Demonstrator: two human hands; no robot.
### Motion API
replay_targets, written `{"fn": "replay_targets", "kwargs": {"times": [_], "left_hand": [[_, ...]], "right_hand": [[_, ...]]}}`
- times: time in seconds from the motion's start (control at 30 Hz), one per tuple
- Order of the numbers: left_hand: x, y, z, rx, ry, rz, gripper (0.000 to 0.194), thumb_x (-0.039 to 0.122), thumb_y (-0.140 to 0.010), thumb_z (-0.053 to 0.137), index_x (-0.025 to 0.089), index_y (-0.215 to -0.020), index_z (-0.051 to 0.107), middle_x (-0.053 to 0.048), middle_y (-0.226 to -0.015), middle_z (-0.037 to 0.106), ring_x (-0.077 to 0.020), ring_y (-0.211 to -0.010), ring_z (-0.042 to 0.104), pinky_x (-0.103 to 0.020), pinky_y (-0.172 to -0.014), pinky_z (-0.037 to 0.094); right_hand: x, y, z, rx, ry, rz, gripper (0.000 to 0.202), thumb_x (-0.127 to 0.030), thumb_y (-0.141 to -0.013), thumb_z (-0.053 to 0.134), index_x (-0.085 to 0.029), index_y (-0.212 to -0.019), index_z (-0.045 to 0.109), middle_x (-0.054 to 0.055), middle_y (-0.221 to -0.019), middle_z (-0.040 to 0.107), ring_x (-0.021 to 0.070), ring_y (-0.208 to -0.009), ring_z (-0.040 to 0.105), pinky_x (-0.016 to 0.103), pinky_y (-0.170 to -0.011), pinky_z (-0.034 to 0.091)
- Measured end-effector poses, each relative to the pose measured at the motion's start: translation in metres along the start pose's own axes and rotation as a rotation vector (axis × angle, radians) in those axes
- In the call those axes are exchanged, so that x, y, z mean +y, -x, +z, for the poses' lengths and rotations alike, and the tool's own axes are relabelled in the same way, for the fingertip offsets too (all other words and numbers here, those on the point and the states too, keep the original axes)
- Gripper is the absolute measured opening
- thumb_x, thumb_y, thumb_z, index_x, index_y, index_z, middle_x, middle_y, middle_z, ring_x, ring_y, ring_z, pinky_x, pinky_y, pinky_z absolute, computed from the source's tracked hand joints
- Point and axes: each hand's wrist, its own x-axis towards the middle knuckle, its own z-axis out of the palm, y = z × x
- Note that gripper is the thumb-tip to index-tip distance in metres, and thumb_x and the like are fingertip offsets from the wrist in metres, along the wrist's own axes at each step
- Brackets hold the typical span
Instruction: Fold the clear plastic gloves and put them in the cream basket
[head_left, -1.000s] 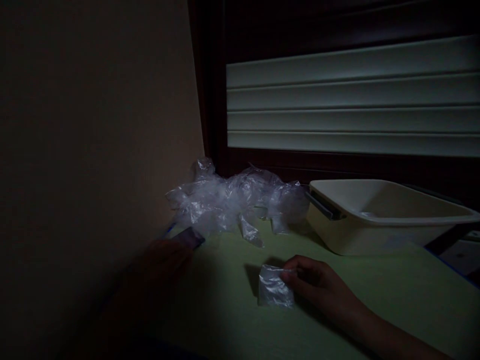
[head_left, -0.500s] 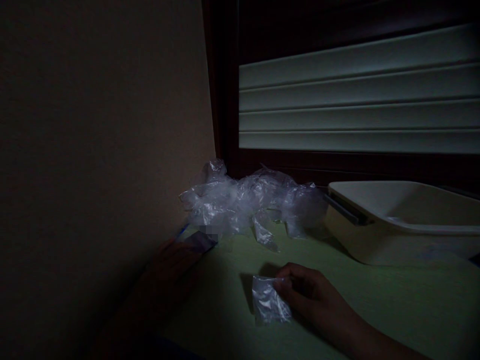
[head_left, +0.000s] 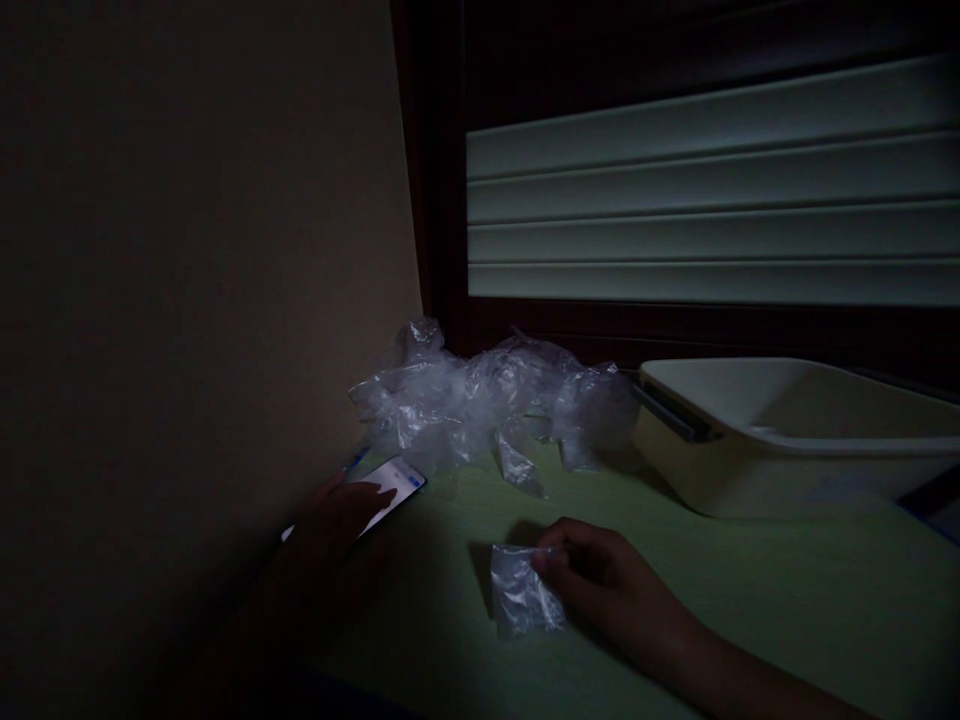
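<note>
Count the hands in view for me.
2: the left hand, deep in shadow, is over the lit phone; the right hand pinches the folded clear plastic by its upper corner. No other hand shows.

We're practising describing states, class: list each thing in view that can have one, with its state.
Smartphone: screen lit, partly covered.
Left hand: in shadow, a finger over the screen.
Small clear plastic packet: creased, pinched.
Right hand: thumb and finger closed on the packet.
Clear plastic bags: crumpled, heaped together.
Cream tub: upright, open on top.
</note>
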Motion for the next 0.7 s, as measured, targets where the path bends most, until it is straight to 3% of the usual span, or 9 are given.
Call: {"fn": "replay_targets", "kwargs": {"times": [0.17, 0.33, 0.47, 0.57, 0.7], "left_hand": [[0.004, -0.008, -0.002, 0.124, -0.049, 0.182, 0.024, 0.026, -0.097, 0.037, 0.022, -0.106, 0.058, -0.003, -0.094, 0.067, -0.0211, -0.089, 0.065, -0.04, -0.093, 0.051], [0.027, -0.03, 0.002, 0.179, -0.019, 0.336, 0.024, 0.021, -0.096, 0.037, 0.02, -0.105, 0.059, -0.002, -0.09, 0.067, -0.0197, -0.083, 0.065, -0.035, -0.085, 0.054], [0.057, -0.066, -0.001, 0.22, 0.047, 0.453, 0.023, 0.016, -0.096, 0.035, 0.019, -0.099, 0.057, -0.003, -0.087, 0.067, -0.0176, -0.08, 0.064, -0.037, -0.086, 0.052], [0.082, -0.097, -0.003, 0.158, 0.128, 0.502, 0.024, 0.012, -0.094, 0.034, 0.018, -0.088, 0.057, -0.002, -0.079, 0.065, -0.0158, -0.069, 0.061, -0.036, -0.08, 0.053], [0.111, -0.136, 0.005, 0.132, 0.261, 0.563, 0.022, 0.01, -0.091, 0.038, 0.015, -0.087, 0.059, -0.005, -0.079, 0.065, -0.0182, -0.073, 0.06, -0.04, -0.079, 0.052]], "right_hand": [[0.005, -0.001, -0.003, 0.02, -0.009, -0.05, 0.034, -0.05, -0.074, 0.064, -0.017, -0.069, 0.057, -0.004, -0.06, 0.045, 0.0117, -0.056, 0.041, 0.026, -0.055, 0.034], [0.0, -0.003, -0.017, 0.065, -0.008, -0.105, 0.032, -0.048, -0.076, 0.062, -0.016, -0.075, 0.06, 0.0, -0.064, 0.053, 0.0141, -0.06, 0.05, 0.027, -0.058, 0.04], [-0.013, -0.005, -0.037, 0.189, 0.012, -0.178, 0.031, -0.047, -0.081, 0.057, -0.016, -0.079, 0.06, 0.002, -0.069, 0.058, 0.0159, -0.064, 0.054, 0.027, -0.058, 0.042], [-0.027, -0.003, -0.054, 0.315, 0.068, -0.253, 0.028, -0.044, -0.085, 0.054, -0.017, -0.085, 0.061, 0.005, -0.078, 0.062, 0.0188, -0.073, 0.059, 0.03, -0.065, 0.046], [-0.051, 0.005, -0.076, 0.445, 0.163, -0.362, 0.021, -0.039, -0.085, 0.057, -0.019, -0.088, 0.062, 0.007, -0.087, 0.063, 0.0207, -0.081, 0.06, 0.034, -0.074, 0.048]]}}
